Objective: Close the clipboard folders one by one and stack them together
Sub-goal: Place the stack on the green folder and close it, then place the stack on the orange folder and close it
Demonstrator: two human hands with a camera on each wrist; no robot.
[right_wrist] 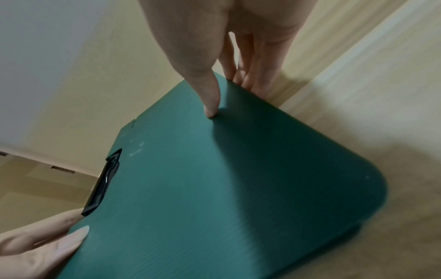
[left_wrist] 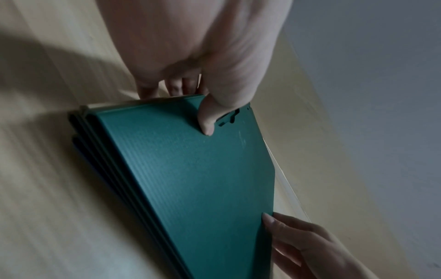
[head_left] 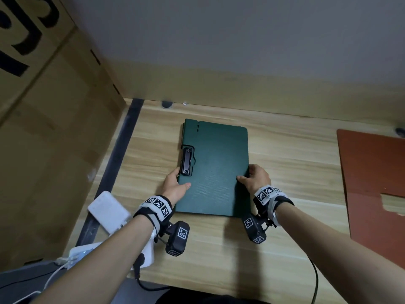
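Note:
A closed dark green clipboard folder (head_left: 215, 167) lies on top of a stack in the middle of the wooden desk (head_left: 285, 154); its black clip (head_left: 186, 161) sits in a cut-out at the left edge. The left wrist view shows several more folder edges (left_wrist: 100, 151) under the top folder (left_wrist: 198, 169). My left hand (head_left: 175, 186) grips the stack's left edge just below the clip, thumb on the cover, fingers beneath. My right hand (head_left: 255, 177) grips the right edge the same way, with its thumb (right_wrist: 211, 98) pressed on the green cover (right_wrist: 214, 188).
A large cardboard box (head_left: 43, 128) stands at the left. White devices (head_left: 108, 210) with cables lie at the desk's near left corner. A reddish-brown board (head_left: 372, 183) lies at the right. The wall (head_left: 241, 51) runs close behind the stack.

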